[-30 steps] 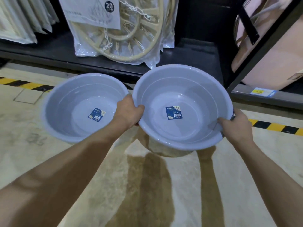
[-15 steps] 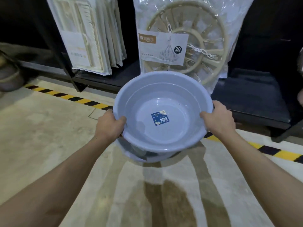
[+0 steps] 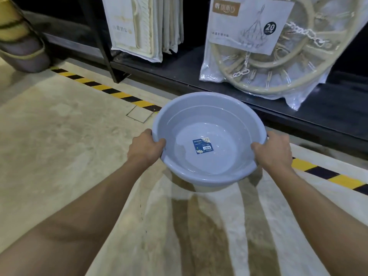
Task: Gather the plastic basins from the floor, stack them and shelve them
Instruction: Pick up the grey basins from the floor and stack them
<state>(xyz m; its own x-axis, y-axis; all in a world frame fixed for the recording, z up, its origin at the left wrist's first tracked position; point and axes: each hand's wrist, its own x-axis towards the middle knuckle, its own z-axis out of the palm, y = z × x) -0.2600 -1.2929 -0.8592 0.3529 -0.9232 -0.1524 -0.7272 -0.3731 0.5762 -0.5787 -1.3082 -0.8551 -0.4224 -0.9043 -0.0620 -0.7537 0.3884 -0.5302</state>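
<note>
While gripping the rim on both sides, keep the lift level and carry on toward the shelf.

Far left, by the floor [image 3: 59, 136]: grey bag [image 3: 23, 52] against the rack; steer wide of it. Next along, yellow-black tape line [image 3: 103, 89] marking the shelf foot; step short of it, not onto it.

Left hand [image 3: 146, 149]: thumb hooked over the near-left rim, fingers curled under, clamped on the basin [image 3: 209, 124]. Keep the thumb pressing inward so nested pieces cannot slide apart.

Centre: blue-grey basin held clear of the floor, mouth up, blue label [image 3: 202, 146] on its bottom. Only one inside visible; a second wall seems to show beneath the near rim, so probably a stack, though hard to tell. Check nesting by feel before shelving; seat any tilted piece with a light downward push.

Right hand [image 3: 271, 154]: thumb over the near-right rim, fingers wrapped beneath, clamped likewise. Match the left for height.

Behind and right: black shelf [image 3: 179, 74] bearing flat white packs [image 3: 139, 26] and a bagged round clip hanger [image 3: 268, 48]. Aim for bare board, slide in bottom first, avoid nudging the bag.
</note>
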